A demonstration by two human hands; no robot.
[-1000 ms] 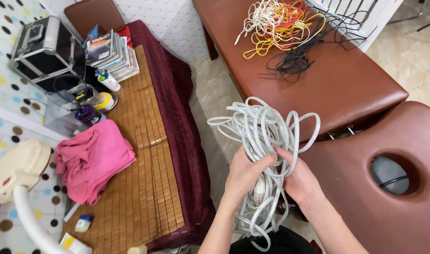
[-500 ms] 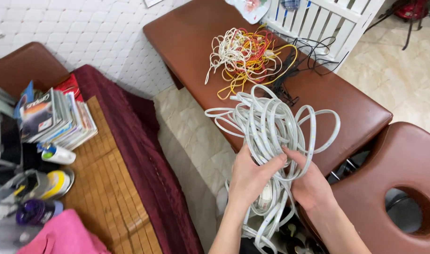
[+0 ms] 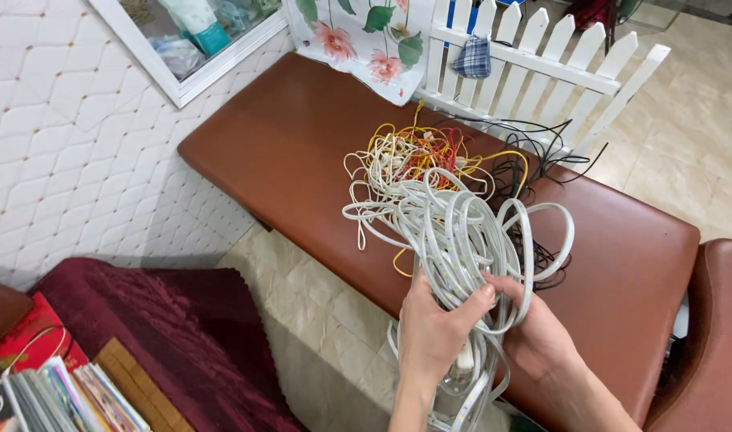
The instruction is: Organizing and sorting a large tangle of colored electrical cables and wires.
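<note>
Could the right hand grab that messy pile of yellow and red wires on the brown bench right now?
Probably not: the right hand is full, gripping the white cable bundle, which hangs before the wire pile.

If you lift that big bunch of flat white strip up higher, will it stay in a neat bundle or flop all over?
It would probably flop. The bundle of flat white flexible strip already springs out in loose loops above the left hand and right hand, and strands dangle below them. It looks fairly light, since bare fingers hold it up. Loops may well snag the tangled coloured wires behind.
</note>
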